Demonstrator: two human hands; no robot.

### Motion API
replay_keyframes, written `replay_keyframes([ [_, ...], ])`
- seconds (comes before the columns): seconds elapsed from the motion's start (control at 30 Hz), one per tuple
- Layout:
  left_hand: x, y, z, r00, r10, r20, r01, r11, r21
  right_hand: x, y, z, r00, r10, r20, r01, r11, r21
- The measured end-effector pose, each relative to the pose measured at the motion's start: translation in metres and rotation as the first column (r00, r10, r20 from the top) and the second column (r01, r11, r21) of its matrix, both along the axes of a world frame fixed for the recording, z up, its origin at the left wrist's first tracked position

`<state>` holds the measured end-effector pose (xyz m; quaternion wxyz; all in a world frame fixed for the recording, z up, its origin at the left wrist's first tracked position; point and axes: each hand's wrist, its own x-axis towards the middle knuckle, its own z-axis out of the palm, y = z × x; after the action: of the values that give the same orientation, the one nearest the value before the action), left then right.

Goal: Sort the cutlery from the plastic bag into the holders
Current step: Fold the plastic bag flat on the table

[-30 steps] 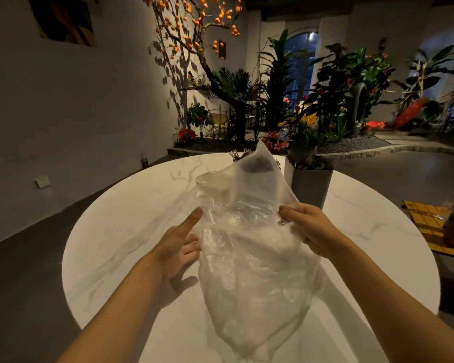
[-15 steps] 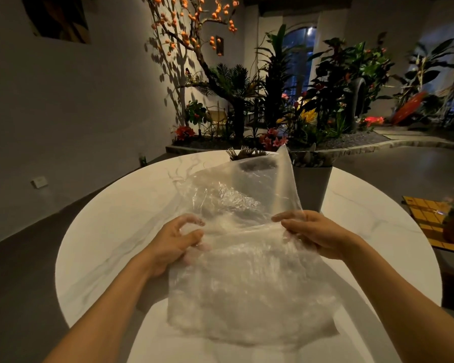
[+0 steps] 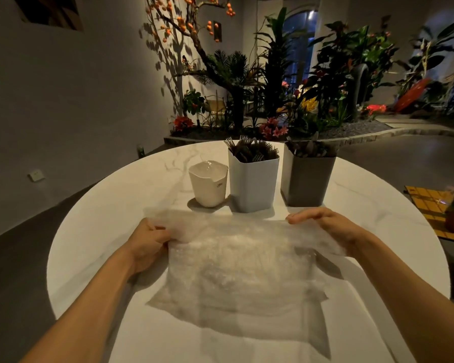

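Clear, crinkled plastic is what I hold: the plastic bag (image 3: 236, 260) is stretched out flat above the white marble table (image 3: 110, 231), between my two hands. My left hand (image 3: 148, 243) has its fingers curled, pinching the bag's left edge. My right hand (image 3: 328, 225) grips the bag's far right corner, fingers bent over the top of the film. Beyond the bag stand three holders in a row: a short white holder (image 3: 209, 186), a taller pale holder (image 3: 252, 183) full of forks, and a dark grey holder (image 3: 308, 179) with more cutlery.
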<state>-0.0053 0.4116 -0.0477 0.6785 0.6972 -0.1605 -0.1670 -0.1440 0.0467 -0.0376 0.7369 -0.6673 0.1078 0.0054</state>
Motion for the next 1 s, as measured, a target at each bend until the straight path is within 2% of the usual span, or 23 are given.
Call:
replay_keyframes([
  [0.1, 0.008, 0.004, -0.006, 0.992, -0.031, 0.124, 0.015, 0.992, 0.129, 0.001, -0.004, -0.003, 0.996, -0.077, -0.045, 0.074, 0.995, -0.061],
  [0.2, 0.007, 0.002, 0.002, 0.969, 0.005, 0.247, -0.069, 0.965, 0.251, 0.003, 0.002, 0.005, 0.988, -0.146, -0.045, 0.126, 0.944, -0.305],
  [0.27, 0.005, -0.006, 0.016, 0.953, 0.095, 0.287, -0.173, 0.95, 0.259, 0.01, 0.011, 0.017, 0.976, -0.215, 0.035, 0.199, 0.817, -0.542],
  [0.33, 0.007, -0.013, 0.03, 0.888, 0.146, 0.437, -0.288, 0.915, 0.281, 0.018, 0.027, 0.032, 0.967, -0.2, 0.159, 0.251, 0.625, -0.739],
  [0.4, 0.004, -0.021, 0.042, 0.815, 0.072, 0.574, -0.312, 0.89, 0.332, 0.026, 0.05, 0.043, 0.967, -0.104, 0.233, 0.253, 0.504, -0.826],
  [0.47, -0.008, -0.036, 0.049, 0.776, -0.048, 0.629, -0.262, 0.882, 0.391, 0.033, 0.081, 0.044, 0.974, 0.013, 0.228, 0.196, 0.462, -0.865],
  [0.53, -0.023, -0.055, 0.044, 0.75, -0.174, 0.638, -0.224, 0.84, 0.494, 0.038, 0.11, 0.03, 0.987, 0.107, 0.121, 0.078, 0.344, -0.936],
  [0.57, -0.029, -0.061, 0.036, 0.744, -0.255, 0.618, -0.226, 0.774, 0.591, 0.039, 0.12, 0.018, 0.993, 0.114, 0.025, -0.005, 0.257, -0.966],
  [0.6, -0.034, -0.067, 0.025, 0.756, -0.335, 0.562, -0.222, 0.676, 0.703, 0.04, 0.124, 0.004, 0.992, 0.093, -0.08, -0.096, 0.18, -0.979],
  [0.67, -0.041, -0.067, -0.003, 0.815, -0.42, 0.399, -0.182, 0.468, 0.865, 0.038, 0.121, -0.022, 0.974, 0.027, -0.224, -0.225, 0.098, -0.969],
  [0.7, -0.043, -0.066, -0.016, 0.833, -0.428, 0.351, -0.164, 0.415, 0.895, 0.035, 0.117, -0.031, 0.97, 0.011, -0.243, -0.243, 0.069, -0.967],
  [0.77, -0.046, -0.063, -0.033, 0.834, -0.433, 0.342, -0.168, 0.39, 0.905, 0.031, 0.113, -0.043, 0.973, 0.006, -0.231, -0.231, 0.027, -0.973],
  [1.0, -0.042, -0.063, -0.039, 0.811, -0.481, 0.334, -0.185, 0.329, 0.926, 0.033, 0.107, -0.048, 0.967, 0.029, -0.251, -0.253, 0.059, -0.966],
])
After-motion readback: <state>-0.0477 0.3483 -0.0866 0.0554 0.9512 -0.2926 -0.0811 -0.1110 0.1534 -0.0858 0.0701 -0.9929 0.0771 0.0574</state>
